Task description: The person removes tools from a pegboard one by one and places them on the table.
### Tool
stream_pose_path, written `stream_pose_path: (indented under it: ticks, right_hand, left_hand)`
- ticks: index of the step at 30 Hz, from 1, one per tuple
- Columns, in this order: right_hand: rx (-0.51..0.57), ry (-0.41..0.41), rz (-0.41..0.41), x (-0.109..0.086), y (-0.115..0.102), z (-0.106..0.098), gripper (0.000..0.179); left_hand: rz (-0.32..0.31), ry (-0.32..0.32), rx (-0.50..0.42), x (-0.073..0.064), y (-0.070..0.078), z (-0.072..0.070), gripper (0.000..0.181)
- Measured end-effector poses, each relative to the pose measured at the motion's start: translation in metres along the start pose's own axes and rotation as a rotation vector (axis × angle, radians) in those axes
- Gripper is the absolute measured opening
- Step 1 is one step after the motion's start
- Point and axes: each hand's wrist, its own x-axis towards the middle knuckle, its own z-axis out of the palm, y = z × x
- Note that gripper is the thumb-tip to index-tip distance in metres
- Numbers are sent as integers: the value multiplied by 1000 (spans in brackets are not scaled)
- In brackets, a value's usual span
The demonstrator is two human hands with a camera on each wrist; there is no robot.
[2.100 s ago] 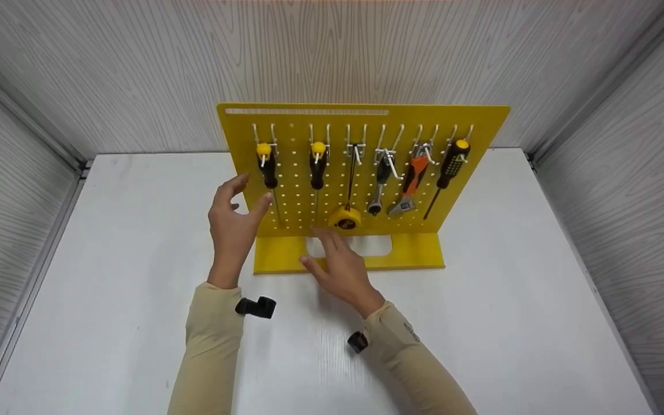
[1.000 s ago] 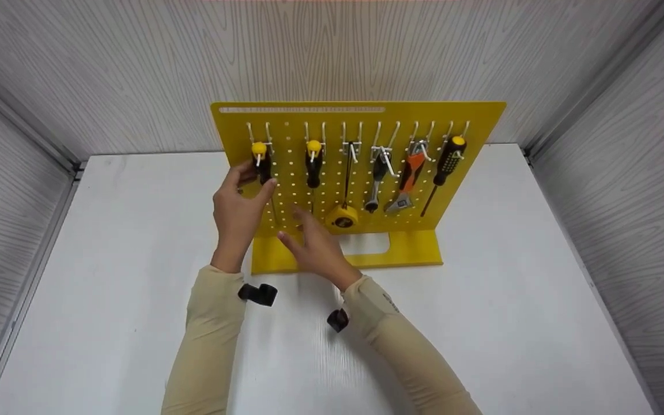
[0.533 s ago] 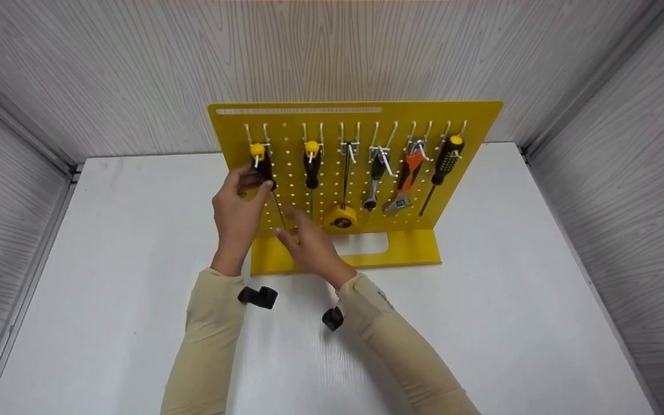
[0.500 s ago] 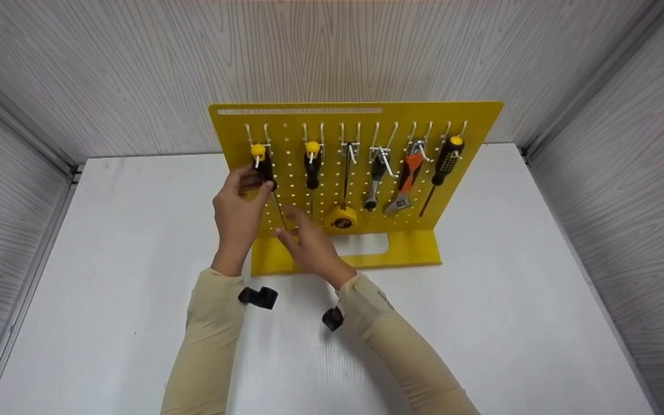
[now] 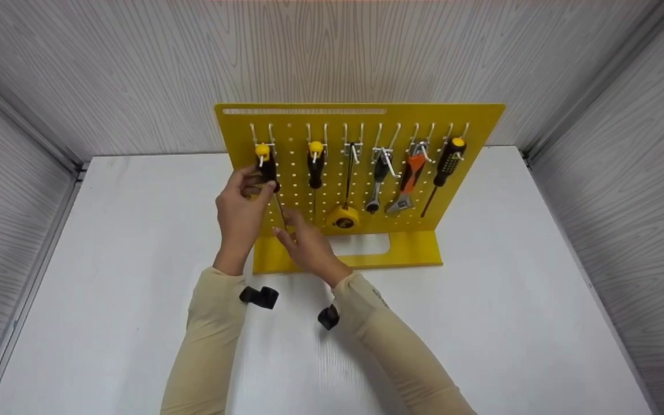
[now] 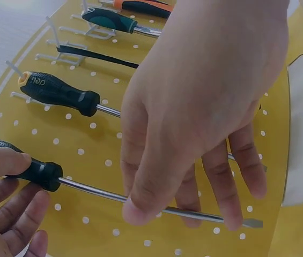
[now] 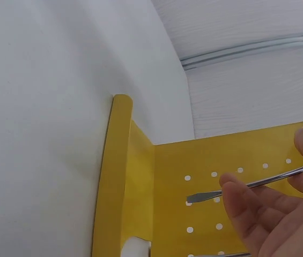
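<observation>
On the yellow pegboard (image 5: 291, 196), a flathead screwdriver (image 5: 268, 170) with a black handle and yellow end hangs at the far left, its end still at the white hook. My left hand (image 5: 240, 202) pinches the handle between thumb and fingers. Lower down, my right hand (image 5: 310, 246) has its thumb and fingertips around the steel shaft (image 6: 92, 190) near the tip. The flat blade (image 7: 204, 196) sticks out beyond the right fingers in the right wrist view. The shaft tilts slightly, its lower end to the right.
To the right hang a second yellow-ended screwdriver (image 5: 316, 167), a yellow tape measure (image 5: 344, 218) on a black cord, a ratchet wrench (image 5: 379, 178), an orange adjustable wrench (image 5: 411, 176) and another screwdriver (image 5: 448, 164). The board's base (image 5: 412, 248) stands on a white table (image 5: 499, 276).
My left hand has moved in from the board's left edge and taken the screwdriver's handle. My right hand has come left and up from below the tape measure to the shaft, which now tilts.
</observation>
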Motion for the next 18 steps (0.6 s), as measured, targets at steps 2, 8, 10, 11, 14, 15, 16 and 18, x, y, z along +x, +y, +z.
stream_pose_path:
  ticks: [2, 8, 10, 11, 14, 15, 16, 18]
  right_hand:
    - [-14, 3, 2, -1, 1, 3, 53]
    - [-9, 2, -4, -6, 6, 8, 49]
    - [15, 2, -2, -8, 8, 9, 47]
    - [31, 1, -2, -9, 8, 10, 46]
    - [48, -4, -5, -11, 10, 12, 42]
    - [49, -4, -7, -12, 10, 13, 41]
    - [45, -2, -12, -13, 11, 14, 41]
    - [33, 5, -20, -15, 11, 16, 40]
  left_hand:
    - [2, 7, 6, 0, -1, 0, 37]
    - [-19, -17, 20, -2, 1, -1, 40]
    - [-24, -28, 16, -3, 1, -2, 41]
    - [-23, -31, 11, -3, 1, -2, 42]
    - [-14, -38, -10, -4, 2, -4, 42]
    - [-13, -43, -18, -4, 2, -4, 42]
    - [-12, -49, -28, -5, 2, -5, 42]
    - [-15, -61, -49, -6, 2, -6, 43]
